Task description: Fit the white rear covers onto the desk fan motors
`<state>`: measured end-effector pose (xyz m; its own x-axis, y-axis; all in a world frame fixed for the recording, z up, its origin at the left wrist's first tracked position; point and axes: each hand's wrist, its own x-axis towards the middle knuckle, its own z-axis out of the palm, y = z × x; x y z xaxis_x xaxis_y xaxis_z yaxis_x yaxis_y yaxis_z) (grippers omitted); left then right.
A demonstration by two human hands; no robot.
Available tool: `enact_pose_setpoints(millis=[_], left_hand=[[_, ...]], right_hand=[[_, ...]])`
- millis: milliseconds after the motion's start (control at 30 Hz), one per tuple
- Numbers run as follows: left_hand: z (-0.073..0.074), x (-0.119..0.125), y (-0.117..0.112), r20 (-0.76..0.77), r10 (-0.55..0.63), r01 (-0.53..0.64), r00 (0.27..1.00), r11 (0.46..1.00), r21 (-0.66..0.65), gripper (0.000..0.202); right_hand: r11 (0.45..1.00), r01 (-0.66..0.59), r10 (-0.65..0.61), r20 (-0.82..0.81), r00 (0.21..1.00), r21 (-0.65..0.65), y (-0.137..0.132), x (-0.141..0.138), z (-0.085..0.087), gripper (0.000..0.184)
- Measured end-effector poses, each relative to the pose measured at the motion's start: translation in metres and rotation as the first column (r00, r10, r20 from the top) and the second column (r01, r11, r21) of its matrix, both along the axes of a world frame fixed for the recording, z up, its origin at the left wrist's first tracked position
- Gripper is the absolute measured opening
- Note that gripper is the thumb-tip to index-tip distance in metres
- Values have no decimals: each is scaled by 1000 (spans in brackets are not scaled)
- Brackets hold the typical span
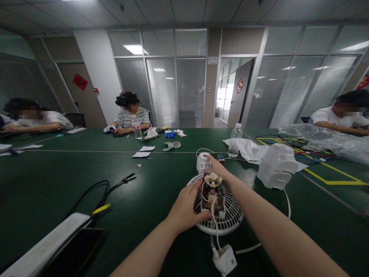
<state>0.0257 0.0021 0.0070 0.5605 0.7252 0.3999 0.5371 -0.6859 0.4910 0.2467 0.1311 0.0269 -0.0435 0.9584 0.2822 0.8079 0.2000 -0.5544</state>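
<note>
A small electric fan lies with its white round grille [235,215] down on the green table in front of me. On its back sits the exposed motor assembly [213,196], with coils, wires and a pale gear part on top. My left hand [186,206] is closed around the left side of this assembly, thumb at its near edge. Just beyond the grille, my right hand [217,169] grips a white vented motor cover [203,163]; its fingers are partly hidden. White wires run from the motor to a white switch box [225,259] near me.
To the right stand another white vented housing [277,165] and a water bottle [235,140]. A power strip [60,246], phone [77,252] and black cables lie left. Further back are a clear fan blade [172,145] and papers [144,151]. Several people sit across the table.
</note>
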Motion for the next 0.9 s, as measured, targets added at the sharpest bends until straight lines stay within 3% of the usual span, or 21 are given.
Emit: enact_pose_setpoints(millis=[100, 267, 400, 567, 767, 833, 900], left_hand=[[5, 1, -2, -10, -33, 33, 999, 999, 17, 94], [9, 1, -4, -35, -49, 50, 998, 998, 32, 89], [9, 2, -5, -49, -45, 46, 998, 998, 35, 84], [11, 3, -9, -60, -30, 31, 998, 999, 22, 78], [11, 5, -14, -51, 4, -4, 999, 1000, -10, 75], [11, 6, -15, -47, 14, -15, 999, 1000, -21, 74], [12, 8, -17, -46, 23, -24, 999, 999, -27, 74]], right_hand=[[998, 21, -18, -60, 998, 52, -5, 6, -4, 34], [964, 188, -139, -241, 960, 190, -30, 22, -5, 62], [924, 274, -151, -403, 902, 266, -57, 36, 3, 63], [908, 280, -63, -561, 825, 310, -106, 45, 14, 66], [912, 251, 99, -767, 634, 325, -164, 43, 23, 62], [903, 226, 138, -745, 653, 366, -173, 44, 26, 59], [894, 161, 179, -664, 726, 418, -177, 47, 28, 57]])
